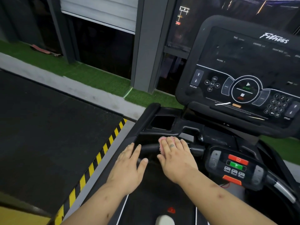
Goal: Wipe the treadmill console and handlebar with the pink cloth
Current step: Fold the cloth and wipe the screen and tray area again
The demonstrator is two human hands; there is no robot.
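The black treadmill console (243,75) rises at the upper right, its dark screen unlit. Below it a black handlebar (149,148) runs crosswise. My right hand (175,159) lies flat with straight fingers on the pink cloth (162,140), pressing it onto the bar; only the cloth's fuzzy edges show past my fingers. My left hand (129,164) hovers just left of it with fingers spread and straight, its fingertips near the bar, holding nothing.
A small control pad (235,166) with red and green buttons sits right of my hands. A cup recess (163,122) lies behind the bar. Yellow-black hazard tape (97,158) edges the dark floor at left. Green turf and a grey pillar (146,46) stand beyond.
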